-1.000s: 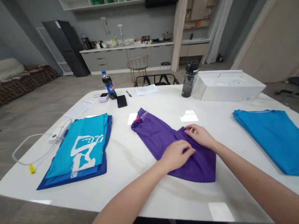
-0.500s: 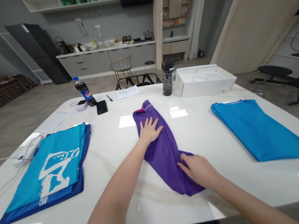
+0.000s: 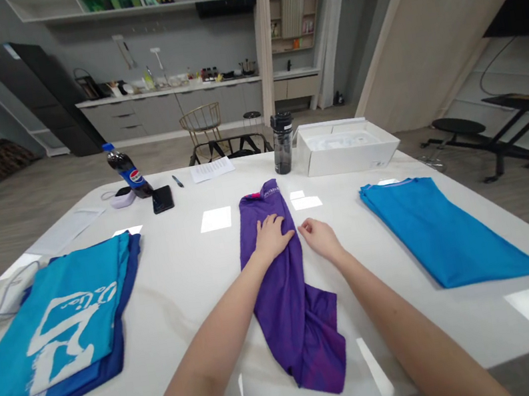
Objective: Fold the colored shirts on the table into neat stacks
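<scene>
A purple garment (image 3: pixel 280 290), folded lengthwise into a narrow strip with its lettered collar at the far end, lies on the white table in front of me. Pressed on its upper half is my left hand (image 3: pixel 274 238), fingers outstretched and holding nothing. My right hand (image 3: pixel 320 237) is beside the garment's right edge, its thumb and fingers drawn together; whether any cloth is between them is hidden. The near end of the purple cloth is wrinkled, with a flap out to the right.
Folded turquoise and dark blue shirts (image 3: pixel 63 326) are stacked at the left, and a folded blue shirt (image 3: pixel 439 229) lies at the right. Across the far side of the table (image 3: pixel 179 266) are a cola bottle (image 3: pixel 131 173), phone (image 3: pixel 162 199), paper (image 3: pixel 212 169), dark water bottle (image 3: pixel 282 144) and white box (image 3: pixel 345 150).
My right hand has let go of the garment's near right part and moved up beside its upper right edge. The near end now lies spread further toward me. My left hand stays on the cloth.
</scene>
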